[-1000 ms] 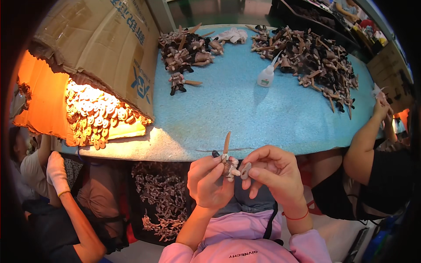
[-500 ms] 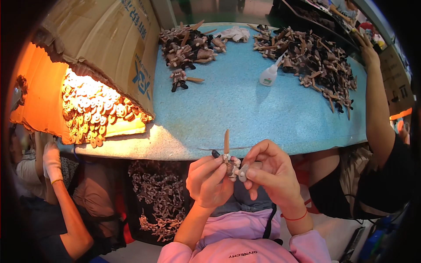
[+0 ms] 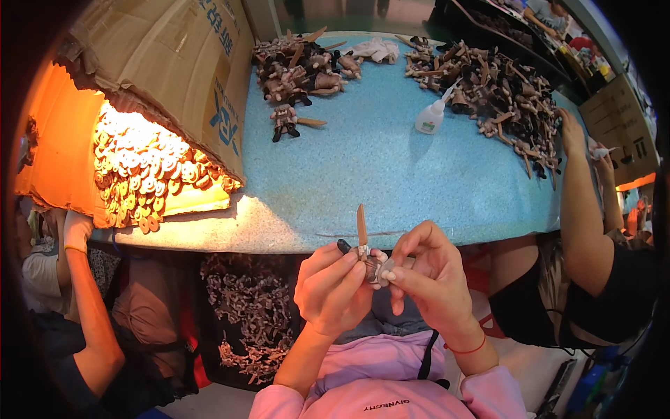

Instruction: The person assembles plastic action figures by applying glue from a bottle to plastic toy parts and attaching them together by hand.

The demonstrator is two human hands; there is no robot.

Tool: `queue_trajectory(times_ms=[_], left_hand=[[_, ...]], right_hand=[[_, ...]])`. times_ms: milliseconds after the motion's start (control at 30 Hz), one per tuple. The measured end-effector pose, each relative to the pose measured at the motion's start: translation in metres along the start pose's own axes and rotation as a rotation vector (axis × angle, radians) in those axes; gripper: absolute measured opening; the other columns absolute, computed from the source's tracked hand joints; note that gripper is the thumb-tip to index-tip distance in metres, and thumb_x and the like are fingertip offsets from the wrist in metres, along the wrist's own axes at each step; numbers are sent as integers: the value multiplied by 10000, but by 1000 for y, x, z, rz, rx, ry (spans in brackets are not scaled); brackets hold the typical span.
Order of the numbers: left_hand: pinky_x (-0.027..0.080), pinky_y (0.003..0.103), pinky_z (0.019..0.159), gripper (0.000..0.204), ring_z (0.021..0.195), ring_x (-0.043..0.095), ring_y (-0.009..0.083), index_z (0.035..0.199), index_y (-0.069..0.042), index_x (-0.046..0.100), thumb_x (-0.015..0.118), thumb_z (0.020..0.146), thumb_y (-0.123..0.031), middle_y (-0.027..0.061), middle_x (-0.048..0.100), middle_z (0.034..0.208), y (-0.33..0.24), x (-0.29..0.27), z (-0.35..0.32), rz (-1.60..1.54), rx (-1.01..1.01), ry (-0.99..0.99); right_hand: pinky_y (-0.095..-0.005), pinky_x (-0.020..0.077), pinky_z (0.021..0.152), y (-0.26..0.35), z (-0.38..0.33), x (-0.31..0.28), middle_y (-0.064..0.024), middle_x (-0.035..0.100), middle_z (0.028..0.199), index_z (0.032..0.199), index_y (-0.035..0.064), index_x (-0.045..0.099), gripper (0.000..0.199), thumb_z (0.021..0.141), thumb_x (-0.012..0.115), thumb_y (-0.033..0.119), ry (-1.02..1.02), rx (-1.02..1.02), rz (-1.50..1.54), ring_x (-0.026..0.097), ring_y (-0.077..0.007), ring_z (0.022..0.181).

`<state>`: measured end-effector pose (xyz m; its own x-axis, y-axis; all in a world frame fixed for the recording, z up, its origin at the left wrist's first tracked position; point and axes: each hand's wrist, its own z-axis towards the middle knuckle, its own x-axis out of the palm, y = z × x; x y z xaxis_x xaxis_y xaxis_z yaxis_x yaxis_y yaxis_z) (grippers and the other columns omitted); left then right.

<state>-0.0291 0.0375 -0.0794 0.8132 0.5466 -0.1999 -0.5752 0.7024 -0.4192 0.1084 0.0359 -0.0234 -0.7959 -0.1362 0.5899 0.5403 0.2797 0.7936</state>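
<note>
My left hand (image 3: 333, 290) and my right hand (image 3: 429, 276) meet just below the near edge of the blue table (image 3: 391, 181). Between their fingertips they pinch a small toy figure (image 3: 368, 262) with a tan blade-shaped piece standing up from it. The left fingers grip the figure's body, and the right thumb and forefinger press on a small pale part at its side. Both forearms come up from pink sleeves at the lower edge.
Piles of similar brown figures lie at the back centre (image 3: 300, 70) and back right (image 3: 488, 84), with a white squeeze bottle (image 3: 431, 117) between them. A cardboard box (image 3: 153, 91) over lit round parts (image 3: 146, 174) stands left. Other people's arms reach in at right (image 3: 579, 202) and left (image 3: 87, 307). A bag of figures (image 3: 244, 314) hangs below.
The person on the right has stretched an arm up onto the table to the right pile. My hands hold the figure in nearly the same place, with only small finger shifts.
</note>
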Motion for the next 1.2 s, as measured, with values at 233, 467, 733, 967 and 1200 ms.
queue_trajectory(times_ms=[233,467,733,967,1200], left_hand=[[513,300,632,310,776,560,225,965,-10,550,661,688,71,153,488,1030,-10,-3,2,-63,-148,40],[506,336,815,349,975,556,268,1015,20,530,608,692,129,263,394,1238,-17,-8,2,-490,-558,85],[468,352,830,418,1004,550,290,1064,110,525,609,660,46,303,460,1182,-31,-16,19,-578,-666,95],[479,339,801,412,984,553,279,1059,95,537,610,656,49,287,488,1150,-29,-14,17,-552,-634,66],[490,330,765,390,917,577,283,1004,85,565,629,624,19,264,541,1095,-28,-14,22,-435,-616,118]], right_hand=[[-267,543,493,-5,-5,7,-109,507,818,900,-12,399,204,790,561,-71,-45,-57,-6,581,-140,634],[-284,556,511,-16,-6,9,-114,497,815,865,-12,398,188,786,540,-106,-73,-226,8,585,-153,663],[-273,550,548,-24,-10,9,-115,498,830,847,-2,406,192,778,530,-132,-51,-309,-29,583,-153,686],[-263,530,587,-28,-10,8,-114,503,842,845,5,415,193,776,529,-135,-43,-336,-20,581,-152,721],[-253,523,612,-28,-10,4,-113,502,859,835,1,436,181,770,542,-129,-30,-342,-53,575,-152,731]])
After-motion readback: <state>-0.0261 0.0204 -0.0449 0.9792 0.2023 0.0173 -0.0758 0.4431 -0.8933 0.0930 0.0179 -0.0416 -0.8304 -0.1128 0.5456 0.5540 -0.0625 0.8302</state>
